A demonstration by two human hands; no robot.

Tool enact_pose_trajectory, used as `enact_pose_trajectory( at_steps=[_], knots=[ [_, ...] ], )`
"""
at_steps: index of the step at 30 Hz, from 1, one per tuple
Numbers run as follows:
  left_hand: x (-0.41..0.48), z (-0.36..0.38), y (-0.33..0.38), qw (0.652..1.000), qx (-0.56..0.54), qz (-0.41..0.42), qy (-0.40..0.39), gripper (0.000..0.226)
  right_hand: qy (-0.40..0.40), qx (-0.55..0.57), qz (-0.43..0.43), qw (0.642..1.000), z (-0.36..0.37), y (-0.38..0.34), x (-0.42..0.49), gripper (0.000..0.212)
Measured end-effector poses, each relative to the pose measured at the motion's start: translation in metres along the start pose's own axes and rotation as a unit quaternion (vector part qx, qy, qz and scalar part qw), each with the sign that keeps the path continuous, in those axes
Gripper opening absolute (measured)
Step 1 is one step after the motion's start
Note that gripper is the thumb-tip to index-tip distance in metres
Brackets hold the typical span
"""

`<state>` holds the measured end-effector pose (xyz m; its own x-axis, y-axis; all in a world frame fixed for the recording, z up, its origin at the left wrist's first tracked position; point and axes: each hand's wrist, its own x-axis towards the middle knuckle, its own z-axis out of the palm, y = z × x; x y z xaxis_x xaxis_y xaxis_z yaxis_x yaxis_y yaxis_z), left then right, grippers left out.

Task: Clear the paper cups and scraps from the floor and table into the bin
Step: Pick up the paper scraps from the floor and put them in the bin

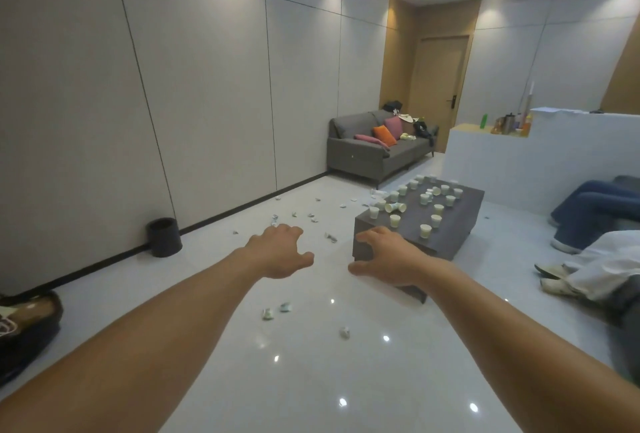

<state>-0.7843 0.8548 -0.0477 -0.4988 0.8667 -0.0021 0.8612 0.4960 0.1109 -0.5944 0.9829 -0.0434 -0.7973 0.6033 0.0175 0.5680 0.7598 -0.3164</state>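
Note:
Both my arms reach forward over the white floor. My left hand (280, 251) and my right hand (384, 254) are open, palms down, fingers apart, holding nothing. Several white paper cups (425, 231) stand or lie on the low grey table (460, 225) just beyond my right hand. Crumpled cups and scraps (267, 314) lie scattered on the floor below my hands and further out toward the wall. The dark round bin (164, 237) stands against the left wall, to the left of my left hand.
A grey sofa (367, 152) with cushions stands at the back by a wooden door (438, 93). A white counter (540, 162) with bottles is at the right. People's legs (588, 214) stretch in from the right. A dark bag (27, 325) lies at the left edge.

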Motion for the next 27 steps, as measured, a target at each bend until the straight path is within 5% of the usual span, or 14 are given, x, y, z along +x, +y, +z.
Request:
enact_pose_trajectory(
  at_steps=[27],
  knots=[
    [0.565, 0.035, -0.051, 0.999, 0.005, -0.032, -0.029, 0.071, -0.055, -0.002, -0.040, 0.998, -0.011, 0.174, 0.564, 0.077]
  ],
)
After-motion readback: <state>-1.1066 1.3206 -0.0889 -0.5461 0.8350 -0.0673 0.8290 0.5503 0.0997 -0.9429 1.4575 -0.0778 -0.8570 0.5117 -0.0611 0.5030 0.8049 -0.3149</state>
